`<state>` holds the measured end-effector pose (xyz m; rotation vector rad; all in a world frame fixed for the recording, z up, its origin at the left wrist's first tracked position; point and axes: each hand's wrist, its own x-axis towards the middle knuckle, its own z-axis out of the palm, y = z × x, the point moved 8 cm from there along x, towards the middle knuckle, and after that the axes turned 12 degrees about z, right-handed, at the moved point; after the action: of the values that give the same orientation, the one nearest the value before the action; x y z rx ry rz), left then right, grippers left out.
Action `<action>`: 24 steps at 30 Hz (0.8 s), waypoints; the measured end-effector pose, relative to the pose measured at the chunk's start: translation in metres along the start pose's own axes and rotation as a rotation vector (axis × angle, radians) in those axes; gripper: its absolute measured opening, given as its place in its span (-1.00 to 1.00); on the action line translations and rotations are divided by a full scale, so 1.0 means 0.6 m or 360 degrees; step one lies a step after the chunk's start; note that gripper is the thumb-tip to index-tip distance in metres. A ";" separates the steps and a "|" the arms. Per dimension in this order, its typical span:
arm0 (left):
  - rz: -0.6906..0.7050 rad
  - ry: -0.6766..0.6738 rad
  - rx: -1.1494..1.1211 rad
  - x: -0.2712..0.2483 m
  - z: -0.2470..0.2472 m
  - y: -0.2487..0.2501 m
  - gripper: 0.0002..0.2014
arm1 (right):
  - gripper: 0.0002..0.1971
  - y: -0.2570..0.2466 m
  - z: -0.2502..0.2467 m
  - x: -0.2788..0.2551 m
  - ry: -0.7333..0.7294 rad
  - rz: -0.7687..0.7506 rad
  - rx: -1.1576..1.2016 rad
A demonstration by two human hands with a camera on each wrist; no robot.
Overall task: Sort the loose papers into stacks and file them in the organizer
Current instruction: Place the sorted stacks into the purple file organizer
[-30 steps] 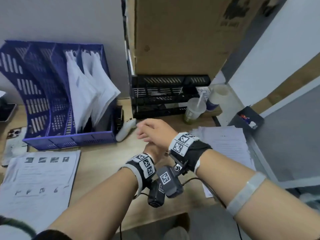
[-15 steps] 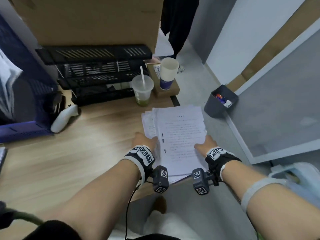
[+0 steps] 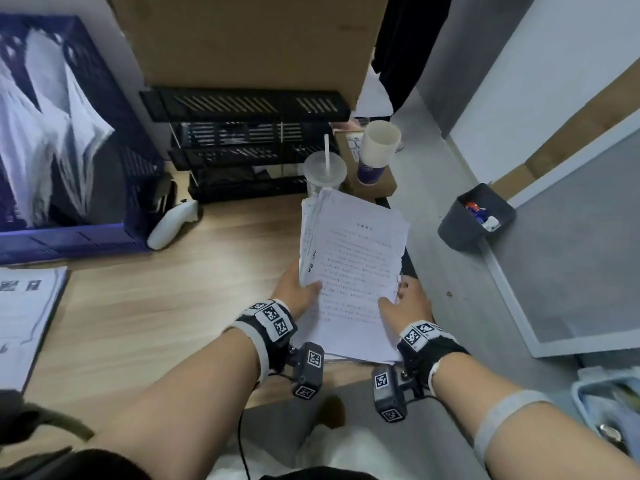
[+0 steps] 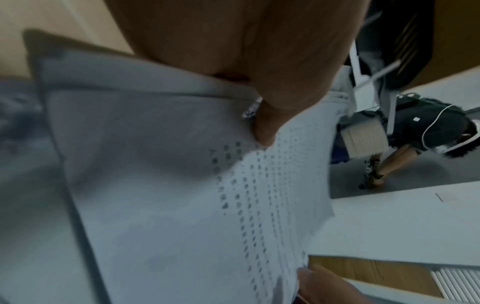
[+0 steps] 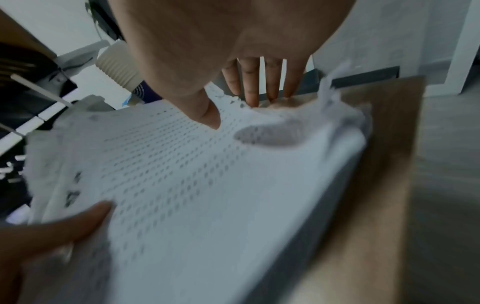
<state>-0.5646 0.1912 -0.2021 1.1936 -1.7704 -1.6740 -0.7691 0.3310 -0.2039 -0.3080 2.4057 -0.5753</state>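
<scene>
both hands are gripping the stack of printed papers (image 3: 349, 271) now: the left hand (image 3: 294, 292) is clamping its left edge, thumb on top and fingers underneath, and the right hand (image 3: 403, 304) is pinching the right edge the same way, so each grip is closed on paper, not hanging free. half a second back the stack was lying flat on the table (image 3: 173, 306) with the hands just pressing at its sides; now its far end is tipping up off the wood while the near end is hanging past the table's front edge. so the pickup is basically happening, and i'm guessing squaring the edges comes next, since the sheets are fanning out unevenly along the left side. the blue organizer (image 3: 114, 233) is sitting well off to the left, already holding some papers, and another sheet pile (image 3: 24, 306) is waiting at the left edge. a cup with a straw (image 3: 325, 171) is standing just behind the stack, worth watching.
</scene>
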 end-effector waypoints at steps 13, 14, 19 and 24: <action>0.0583 0.0525 -0.0164 -0.048 -0.377 0.185 -0.57 | -0.69 -0.373 0.020 -0.215 -0.0256 -0.0441 0.1099; 0.0606 0.0504 -0.0198 -0.053 -0.388 0.183 -0.52 | -0.71 -0.378 0.028 -0.232 -0.0256 -0.0452 0.1102; 0.0547 0.0443 -0.0101 -0.076 -0.404 0.114 -0.32 | -0.78 -0.336 0.102 -0.272 -0.0292 -0.0364 0.0819; 0.0335 0.0410 -0.0108 -0.072 -0.396 0.049 -0.70 | -0.85 -0.334 0.110 -0.276 -0.0318 -0.0416 0.0677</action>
<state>-0.3620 0.0840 -0.1203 1.0963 -1.6068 -1.3822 -0.5849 0.1922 -0.0672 -0.4711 2.0026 -1.0975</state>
